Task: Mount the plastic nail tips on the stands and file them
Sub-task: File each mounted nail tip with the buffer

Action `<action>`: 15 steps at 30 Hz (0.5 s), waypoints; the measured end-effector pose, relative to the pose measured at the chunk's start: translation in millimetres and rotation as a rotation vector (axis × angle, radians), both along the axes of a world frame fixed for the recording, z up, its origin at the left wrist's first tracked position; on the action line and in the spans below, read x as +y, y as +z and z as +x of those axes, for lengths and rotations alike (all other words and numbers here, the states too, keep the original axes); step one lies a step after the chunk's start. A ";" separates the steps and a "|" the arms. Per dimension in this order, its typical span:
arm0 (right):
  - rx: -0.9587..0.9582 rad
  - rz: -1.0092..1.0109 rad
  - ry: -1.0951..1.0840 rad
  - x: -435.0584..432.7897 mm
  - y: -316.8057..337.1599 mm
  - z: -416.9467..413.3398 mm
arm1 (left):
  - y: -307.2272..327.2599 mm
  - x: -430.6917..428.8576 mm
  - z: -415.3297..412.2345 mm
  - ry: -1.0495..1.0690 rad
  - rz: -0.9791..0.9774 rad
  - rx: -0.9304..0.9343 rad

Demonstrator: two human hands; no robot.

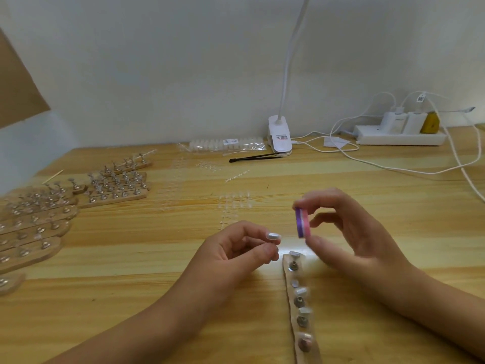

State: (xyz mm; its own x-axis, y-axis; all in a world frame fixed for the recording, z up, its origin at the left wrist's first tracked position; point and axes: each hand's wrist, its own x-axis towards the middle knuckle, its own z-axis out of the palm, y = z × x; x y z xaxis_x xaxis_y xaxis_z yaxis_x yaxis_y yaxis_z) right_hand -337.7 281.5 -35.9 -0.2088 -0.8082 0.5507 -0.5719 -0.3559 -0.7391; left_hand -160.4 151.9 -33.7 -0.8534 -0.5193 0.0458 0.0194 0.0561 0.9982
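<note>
My left hand [237,248] pinches a clear plastic nail tip [273,236] between thumb and fingertips, just above the table. To its right, my right hand [349,232] holds a small purple and pink file block [302,222] upright between thumb and fingers, a short gap from the tip. Below both hands a wooden stand strip [290,292] runs toward me, carrying several metal holders [294,265], some with clear tips on them. More loose clear nail tips [231,206] lie on the table beyond my hands.
Many wooden strips with metal holders [52,206] are stacked at the left. A bag of nail tips [225,144], black tweezers [256,156], a white clip lamp [279,135] and a power strip [399,135] with cables sit along the back wall.
</note>
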 end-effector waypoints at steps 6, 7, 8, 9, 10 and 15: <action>0.270 -0.094 0.026 1.3 -3.1 12.5 | 0.0 1.1 0.2 -0.045 -0.018 0.025; 0.226 -0.076 0.000 -0.1 -2.7 11.0 | -0.2 2.0 0.2 -0.058 -0.028 0.032; 0.152 -0.052 -0.039 -2.0 -2.2 8.6 | -0.5 3.2 0.2 -0.073 -0.030 0.040; 0.064 -0.027 -0.073 -3.5 -1.3 5.9 | -0.8 4.3 0.2 -0.086 -0.030 0.047; -0.006 -0.013 -0.086 -4.2 -0.6 4.6 | -0.8 5.1 0.3 -0.094 -0.029 0.051; 0.175 -0.113 0.011 -3.2 -1.7 16.5 | -0.1 4.7 -0.6 -0.088 -0.027 0.056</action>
State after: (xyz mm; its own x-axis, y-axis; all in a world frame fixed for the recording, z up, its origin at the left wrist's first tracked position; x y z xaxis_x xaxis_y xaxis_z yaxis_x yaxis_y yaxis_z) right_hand -321.3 278.3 -37.5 -0.0934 -0.7411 0.6649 -0.6840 -0.4375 -0.5837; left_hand -161.0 156.7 -33.8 -0.8911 -0.4408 0.1080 0.0816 0.0784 0.9936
